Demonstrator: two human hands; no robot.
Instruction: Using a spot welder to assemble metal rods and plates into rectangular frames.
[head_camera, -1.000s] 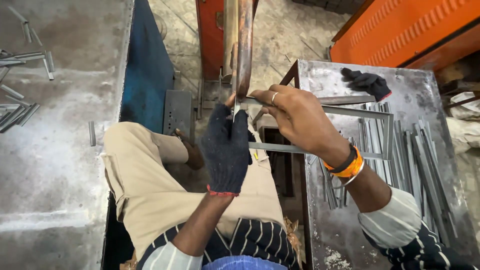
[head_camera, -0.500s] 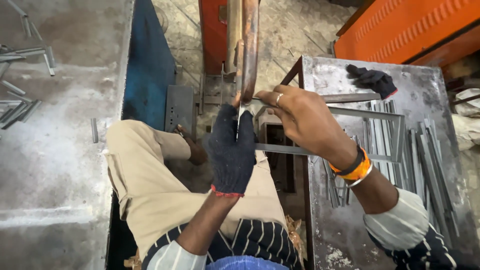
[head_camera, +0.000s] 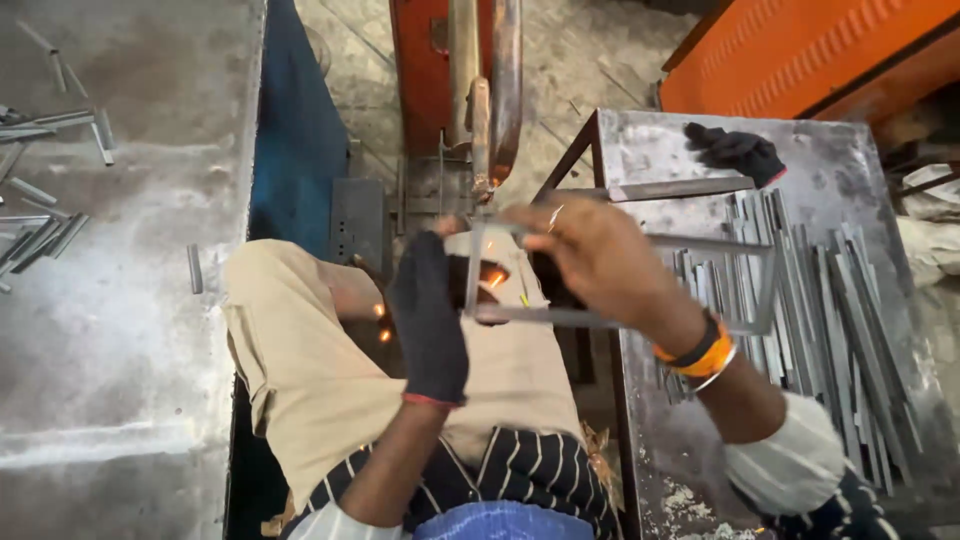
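The gloved left hand (head_camera: 430, 320) and bare right hand (head_camera: 600, 265) have their fingers clamped on a rectangular metal rod frame (head_camera: 620, 320), its corner pressed under the spot-welder electrode (head_camera: 482, 140); sparks suggest welding is underway. Next, the frame needs steady holding.

Soft, even daylight — pale glare on the grey metal tabletop (head_camera: 110, 300); the bare right hand (head_camera: 600, 262) is motion-blurred, edges slightly stretched.
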